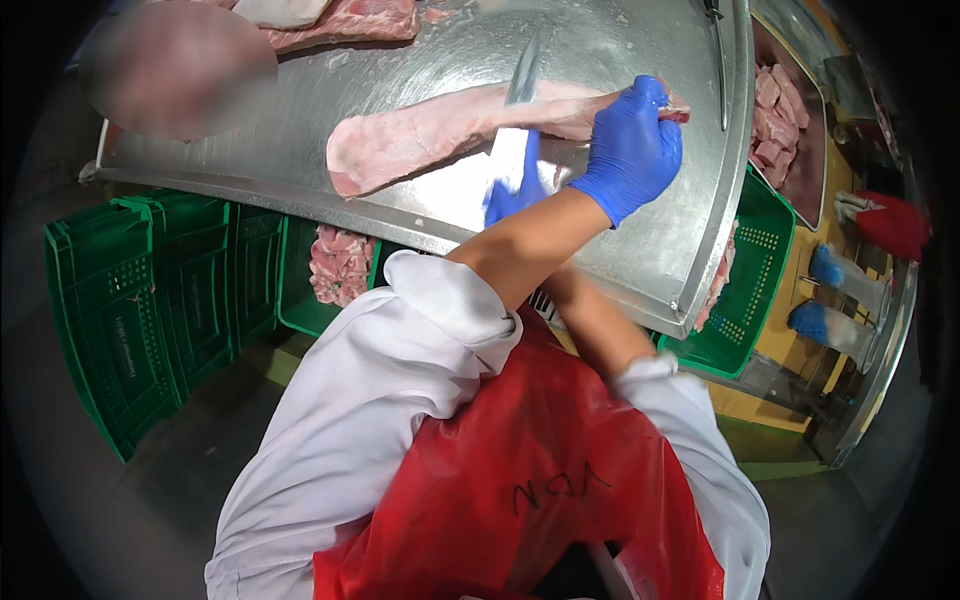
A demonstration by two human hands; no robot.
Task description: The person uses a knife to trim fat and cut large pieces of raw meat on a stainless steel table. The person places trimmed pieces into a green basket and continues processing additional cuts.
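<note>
A long strip of pale pink meat (410,140) lies across the steel table, its thick end to the left. My arms are crossed. My blue-gloved left hand (630,150) reaches over to the right and is closed around the narrow end of the strip. Nearer to me, my right hand (518,190), also in a blue glove, is partly hidden behind the left forearm and smeared by motion. It grips a knife (523,75) whose blade points away from me and crosses the middle of the strip; whether it runs over or under the meat is unclear.
More meat (345,24) lies on the steel table (250,150) at the far left. A long thin tool (720,60) rests by the right edge. Green crates (110,310) stand below left, another (745,290) below right. Cut chunks (778,120) fill a tray at the right.
</note>
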